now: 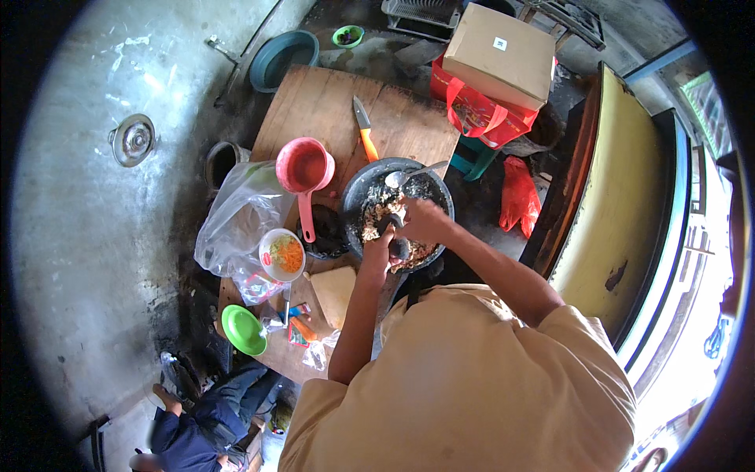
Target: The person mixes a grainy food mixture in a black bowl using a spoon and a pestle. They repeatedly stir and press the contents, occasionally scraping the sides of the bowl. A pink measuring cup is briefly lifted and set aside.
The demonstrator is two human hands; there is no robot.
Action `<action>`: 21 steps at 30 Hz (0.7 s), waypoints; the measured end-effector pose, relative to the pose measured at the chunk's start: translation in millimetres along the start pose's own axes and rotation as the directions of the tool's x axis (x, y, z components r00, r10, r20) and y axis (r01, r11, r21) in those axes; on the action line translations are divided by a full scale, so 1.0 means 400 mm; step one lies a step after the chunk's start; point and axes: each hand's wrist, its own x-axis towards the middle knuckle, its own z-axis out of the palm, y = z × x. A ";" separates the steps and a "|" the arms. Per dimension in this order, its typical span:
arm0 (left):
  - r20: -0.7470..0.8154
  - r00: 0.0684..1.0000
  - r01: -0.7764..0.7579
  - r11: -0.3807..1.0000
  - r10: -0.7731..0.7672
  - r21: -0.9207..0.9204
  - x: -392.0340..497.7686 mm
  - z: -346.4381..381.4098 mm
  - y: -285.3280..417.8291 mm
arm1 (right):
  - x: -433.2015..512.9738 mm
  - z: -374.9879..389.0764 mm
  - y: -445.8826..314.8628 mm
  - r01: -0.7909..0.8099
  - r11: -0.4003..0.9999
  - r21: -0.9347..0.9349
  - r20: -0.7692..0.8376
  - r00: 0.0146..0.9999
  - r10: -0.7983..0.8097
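A large dark stone mortar [349, 194] stands at the table's right edge, with a coarse, light-brown mashed mixture [377, 215] in it. My left hand [379, 249] grips a dark stone pestle [400, 248] low over the mash. Beside the pestle's upper end is my right hand [423, 219], slightly blurred, its fingers bent down toward the mixture. Whether those fingers hold anything is hidden. A metal spoon [396, 179] rests inside the mortar, its handle sticking out over the right rim. Just beyond the mortar lies a knife with an orange handle [369, 144].
On the wooden table [307, 100] are a pink dipper [305, 200], a bowl of shredded vegetables [283, 255], a plastic bag [236, 218], a green plate [243, 330] and a wooden board [335, 292]. A cardboard box [501, 53] sits on a red bag [478, 115]. Another person [200, 425] is at lower left.
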 end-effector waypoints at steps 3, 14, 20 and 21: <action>-0.081 0.994 0.065 0.997 -0.067 -0.033 0.027 -0.004 -0.014 | 0.076 -0.085 0.059 -0.004 0.859 -0.512 -0.402 0.885 -0.235; -0.385 0.923 0.021 0.999 -0.010 0.025 0.020 0.022 -0.026 | 0.139 -0.147 0.177 0.185 0.666 -0.723 -0.056 0.945 -0.323; -0.491 0.870 0.050 0.983 0.043 0.175 -0.013 -0.004 -0.040 | 0.049 -0.189 0.155 0.203 0.857 -0.473 -0.089 0.957 -0.277; -0.518 0.855 0.089 0.982 0.010 0.166 -0.025 -0.015 -0.048 | 0.029 -0.201 0.158 0.175 0.829 -0.531 -0.061 0.968 -0.243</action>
